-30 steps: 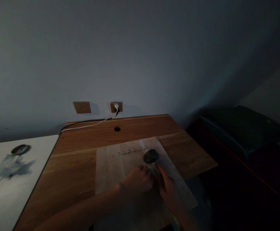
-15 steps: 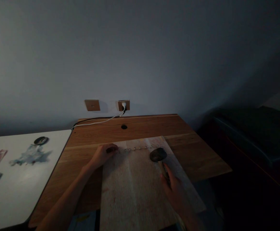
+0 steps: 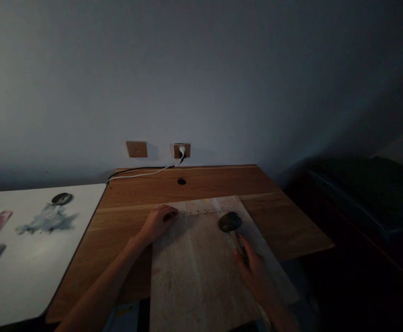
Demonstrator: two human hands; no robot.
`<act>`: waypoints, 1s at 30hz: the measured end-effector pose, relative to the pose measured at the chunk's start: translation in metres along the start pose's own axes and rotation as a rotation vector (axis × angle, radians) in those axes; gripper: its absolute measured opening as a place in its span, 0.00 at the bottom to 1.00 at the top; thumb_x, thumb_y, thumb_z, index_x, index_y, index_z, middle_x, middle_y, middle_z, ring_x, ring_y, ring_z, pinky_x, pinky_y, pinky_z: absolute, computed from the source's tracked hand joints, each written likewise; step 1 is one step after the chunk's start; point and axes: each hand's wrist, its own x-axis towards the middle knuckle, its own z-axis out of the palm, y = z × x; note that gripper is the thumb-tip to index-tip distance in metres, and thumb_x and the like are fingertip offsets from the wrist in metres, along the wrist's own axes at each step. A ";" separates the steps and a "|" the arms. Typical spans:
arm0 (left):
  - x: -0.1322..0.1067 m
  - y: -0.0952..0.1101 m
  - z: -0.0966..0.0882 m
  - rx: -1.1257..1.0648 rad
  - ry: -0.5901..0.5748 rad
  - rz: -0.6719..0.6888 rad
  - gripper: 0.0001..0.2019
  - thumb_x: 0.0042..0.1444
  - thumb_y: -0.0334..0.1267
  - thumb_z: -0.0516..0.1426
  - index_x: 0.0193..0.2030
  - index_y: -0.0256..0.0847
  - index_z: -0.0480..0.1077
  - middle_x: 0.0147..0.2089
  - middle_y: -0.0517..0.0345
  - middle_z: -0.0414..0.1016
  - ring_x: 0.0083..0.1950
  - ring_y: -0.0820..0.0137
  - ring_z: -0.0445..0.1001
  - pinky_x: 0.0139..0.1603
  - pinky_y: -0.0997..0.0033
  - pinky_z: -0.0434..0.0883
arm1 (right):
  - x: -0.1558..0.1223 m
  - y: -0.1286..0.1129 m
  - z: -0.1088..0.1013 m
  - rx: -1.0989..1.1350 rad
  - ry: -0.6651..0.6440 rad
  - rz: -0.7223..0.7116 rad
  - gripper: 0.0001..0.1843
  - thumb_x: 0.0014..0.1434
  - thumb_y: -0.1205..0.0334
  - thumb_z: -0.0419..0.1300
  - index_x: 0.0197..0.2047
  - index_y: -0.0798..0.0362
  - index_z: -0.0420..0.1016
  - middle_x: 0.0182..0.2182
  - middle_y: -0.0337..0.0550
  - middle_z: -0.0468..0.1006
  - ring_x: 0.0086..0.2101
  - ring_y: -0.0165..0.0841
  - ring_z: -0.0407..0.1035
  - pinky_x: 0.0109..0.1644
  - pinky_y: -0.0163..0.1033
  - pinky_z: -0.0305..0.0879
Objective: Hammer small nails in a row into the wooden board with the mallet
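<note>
A pale wooden board (image 3: 201, 267) lies on the brown desk, and a line of small shiny nail-like pieces (image 3: 205, 212) runs across its far end. At the left end of that line is my left hand (image 3: 159, 222), resting on the board's far left corner with curled fingers. Whatever those fingers may pinch is hidden in shadow. My right hand (image 3: 255, 272) is wrapped round the handle of a mallet (image 3: 229, 222) with a dark, rounded head. The mallet head hovers over or rests on the board, just nearer than the right end of the line; I cannot tell which.
The brown wooden desk (image 3: 284, 221) meets the wall, where a socket (image 3: 182, 151) holds a plug with white and black cables. To the left stands a white table (image 3: 24, 286) with a dark round object (image 3: 62, 198) and a crumpled greyish piece (image 3: 51, 220).
My left hand has slid slightly right, closer to the line of shiny pieces. The mallet stays at nearly the same place over the board. The whole view has shifted a little.
</note>
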 end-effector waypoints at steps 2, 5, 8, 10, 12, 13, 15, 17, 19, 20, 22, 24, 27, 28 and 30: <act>0.000 0.000 0.000 0.012 -0.010 0.006 0.06 0.58 0.31 0.61 0.40 0.43 0.78 0.40 0.56 0.81 0.41 0.67 0.79 0.46 0.67 0.75 | 0.000 0.000 -0.001 -0.006 -0.016 0.003 0.35 0.65 0.43 0.49 0.67 0.55 0.69 0.56 0.58 0.80 0.55 0.48 0.75 0.58 0.50 0.70; 0.000 0.001 0.000 0.015 -0.028 0.017 0.05 0.57 0.32 0.62 0.41 0.43 0.78 0.41 0.56 0.81 0.41 0.66 0.79 0.46 0.67 0.74 | 0.000 0.000 -0.001 -0.001 -0.021 -0.014 0.35 0.65 0.43 0.50 0.67 0.56 0.69 0.57 0.58 0.79 0.56 0.47 0.74 0.59 0.50 0.69; -0.001 0.000 0.000 -0.004 -0.015 -0.013 0.06 0.57 0.34 0.63 0.42 0.42 0.78 0.40 0.56 0.81 0.40 0.67 0.79 0.45 0.68 0.74 | -0.001 -0.005 0.001 0.011 -0.015 -0.009 0.36 0.65 0.43 0.50 0.65 0.59 0.70 0.52 0.59 0.82 0.50 0.47 0.78 0.55 0.49 0.71; 0.000 -0.001 -0.001 -0.018 -0.006 -0.045 0.06 0.57 0.33 0.62 0.42 0.42 0.77 0.39 0.57 0.80 0.38 0.67 0.78 0.43 0.69 0.74 | -0.001 -0.013 0.005 0.034 -0.022 -0.017 0.35 0.65 0.43 0.50 0.65 0.60 0.70 0.49 0.59 0.83 0.47 0.46 0.79 0.52 0.47 0.73; 0.000 0.000 -0.002 -0.019 -0.007 -0.045 0.06 0.57 0.33 0.61 0.41 0.42 0.77 0.38 0.56 0.80 0.38 0.67 0.78 0.43 0.69 0.74 | -0.001 -0.025 0.010 0.063 -0.049 -0.049 0.34 0.67 0.44 0.49 0.65 0.60 0.69 0.46 0.57 0.84 0.44 0.44 0.79 0.48 0.44 0.74; 0.000 0.000 -0.002 -0.015 -0.012 -0.032 0.05 0.57 0.32 0.61 0.41 0.42 0.77 0.39 0.56 0.80 0.40 0.67 0.78 0.45 0.68 0.74 | 0.000 -0.032 0.013 0.074 -0.068 -0.069 0.33 0.67 0.45 0.49 0.65 0.59 0.69 0.44 0.55 0.84 0.42 0.43 0.79 0.46 0.43 0.74; 0.000 0.002 -0.005 -0.009 -0.037 0.005 0.06 0.58 0.32 0.59 0.41 0.43 0.78 0.41 0.55 0.80 0.44 0.65 0.78 0.49 0.66 0.74 | 0.002 -0.048 0.018 0.082 -0.102 -0.106 0.31 0.68 0.47 0.50 0.66 0.58 0.69 0.41 0.52 0.85 0.37 0.41 0.79 0.42 0.42 0.73; 0.000 0.004 -0.007 -0.011 -0.056 0.010 0.08 0.57 0.32 0.59 0.42 0.43 0.78 0.43 0.54 0.80 0.46 0.64 0.78 0.50 0.65 0.73 | 0.006 -0.064 0.023 0.082 -0.135 -0.141 0.29 0.68 0.50 0.51 0.66 0.58 0.69 0.39 0.50 0.85 0.35 0.41 0.79 0.40 0.42 0.73; 0.000 0.004 -0.009 -0.014 -0.042 -0.028 0.08 0.56 0.32 0.60 0.43 0.42 0.78 0.44 0.53 0.79 0.45 0.64 0.77 0.48 0.65 0.74 | 0.010 -0.080 0.028 0.079 -0.170 -0.178 0.28 0.68 0.53 0.51 0.65 0.58 0.70 0.37 0.49 0.84 0.35 0.41 0.78 0.40 0.42 0.73; 0.000 0.004 -0.009 -0.014 -0.028 -0.049 0.08 0.56 0.33 0.61 0.43 0.41 0.78 0.44 0.52 0.78 0.44 0.64 0.77 0.47 0.66 0.74 | 0.012 -0.086 0.031 0.077 -0.186 -0.197 0.27 0.68 0.55 0.51 0.64 0.58 0.70 0.37 0.49 0.84 0.35 0.41 0.78 0.41 0.42 0.73; 0.000 0.003 -0.009 -0.017 -0.019 -0.059 0.07 0.57 0.34 0.60 0.42 0.41 0.78 0.43 0.52 0.78 0.43 0.64 0.77 0.46 0.66 0.74 | 0.015 -0.097 0.036 0.067 -0.200 -0.236 0.26 0.67 0.56 0.52 0.64 0.57 0.71 0.39 0.50 0.84 0.37 0.41 0.79 0.44 0.44 0.73; 0.000 0.001 -0.008 -0.027 -0.039 -0.026 0.07 0.58 0.31 0.58 0.40 0.41 0.78 0.43 0.53 0.78 0.45 0.64 0.77 0.48 0.66 0.73 | 0.019 -0.104 0.042 0.050 -0.208 -0.266 0.26 0.67 0.58 0.51 0.65 0.57 0.70 0.42 0.53 0.84 0.38 0.42 0.79 0.46 0.46 0.73; 0.000 -0.002 -0.007 -0.031 -0.062 0.003 0.10 0.57 0.28 0.57 0.41 0.41 0.79 0.43 0.53 0.78 0.46 0.64 0.77 0.49 0.67 0.72 | 0.022 -0.109 0.048 0.032 -0.228 -0.288 0.27 0.67 0.59 0.51 0.66 0.57 0.69 0.44 0.54 0.85 0.39 0.44 0.79 0.47 0.47 0.73; -0.001 -0.003 -0.007 -0.027 -0.060 0.000 0.10 0.57 0.28 0.58 0.42 0.41 0.78 0.43 0.53 0.78 0.46 0.64 0.77 0.49 0.67 0.73 | 0.023 -0.110 0.050 0.027 -0.231 -0.294 0.27 0.67 0.59 0.51 0.66 0.57 0.69 0.44 0.55 0.85 0.40 0.45 0.80 0.47 0.48 0.73; -0.001 -0.003 -0.006 -0.017 -0.056 -0.010 0.10 0.56 0.29 0.59 0.43 0.41 0.78 0.44 0.53 0.77 0.46 0.63 0.77 0.48 0.67 0.73 | 0.025 -0.112 0.051 0.018 -0.227 -0.304 0.27 0.67 0.59 0.50 0.66 0.58 0.68 0.46 0.57 0.84 0.42 0.46 0.80 0.48 0.48 0.73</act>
